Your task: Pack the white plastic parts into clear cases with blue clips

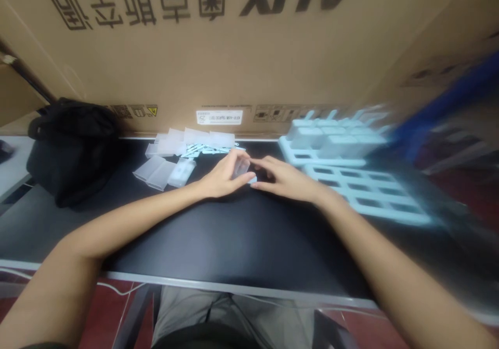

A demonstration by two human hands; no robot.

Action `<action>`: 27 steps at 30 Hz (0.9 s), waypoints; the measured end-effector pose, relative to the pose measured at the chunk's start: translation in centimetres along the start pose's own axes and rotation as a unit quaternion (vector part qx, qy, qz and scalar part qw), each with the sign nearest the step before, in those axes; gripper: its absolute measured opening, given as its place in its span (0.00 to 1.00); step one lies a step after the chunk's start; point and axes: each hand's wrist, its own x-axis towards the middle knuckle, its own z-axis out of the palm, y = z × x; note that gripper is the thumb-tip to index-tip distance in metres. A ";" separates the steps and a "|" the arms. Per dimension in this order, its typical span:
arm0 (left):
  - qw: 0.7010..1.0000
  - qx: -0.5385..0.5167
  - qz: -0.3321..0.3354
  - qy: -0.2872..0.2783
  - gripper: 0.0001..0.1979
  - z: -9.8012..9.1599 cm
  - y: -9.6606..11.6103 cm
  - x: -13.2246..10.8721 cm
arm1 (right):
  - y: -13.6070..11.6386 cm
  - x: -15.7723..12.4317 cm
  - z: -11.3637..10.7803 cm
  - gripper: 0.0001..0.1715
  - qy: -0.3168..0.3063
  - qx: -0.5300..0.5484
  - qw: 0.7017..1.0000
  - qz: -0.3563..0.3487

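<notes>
Item: clear case (240, 168), pinched in your left hand (223, 178); right hand (286, 181) meets it fingertips first, grip unclear. Hold it steady, low over desk (234, 234); spare cases (163, 171) nearby.

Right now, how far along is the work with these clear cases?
Done: the far tray seems filled, though blurred. In hand: the left hand holds a clear case, the right hand touches it. Left: loose cases lie piled, and the near tray shows empty slots.

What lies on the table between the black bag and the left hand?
Several clear plastic cases lie there, in the head view.
</notes>
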 end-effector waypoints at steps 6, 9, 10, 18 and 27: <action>0.992 -0.083 -0.086 0.033 0.28 -0.4 -0.4 0.3 | -1.1 1.2 2.1 0.25 0.033 -0.006 0.998 -0.056; 0.993 -0.088 -0.079 0.029 0.29 -0.2 -0.7 0.4 | -1.1 1.2 1.7 0.14 0.041 -0.017 0.998 -0.048; 0.994 -0.084 -0.068 0.028 0.30 -0.1 -0.9 0.4 | -1.1 1.1 1.3 0.10 0.050 -0.014 0.998 -0.040; 0.998 -0.013 0.049 0.030 0.42 1.2 -2.3 -0.1 | -2.7 0.8 -0.5 0.23 0.209 0.276 0.937 0.053; 0.995 0.039 0.084 0.033 0.40 0.9 -1.7 -0.3 | -4.3 1.2 1.6 0.34 0.130 0.410 0.900 0.069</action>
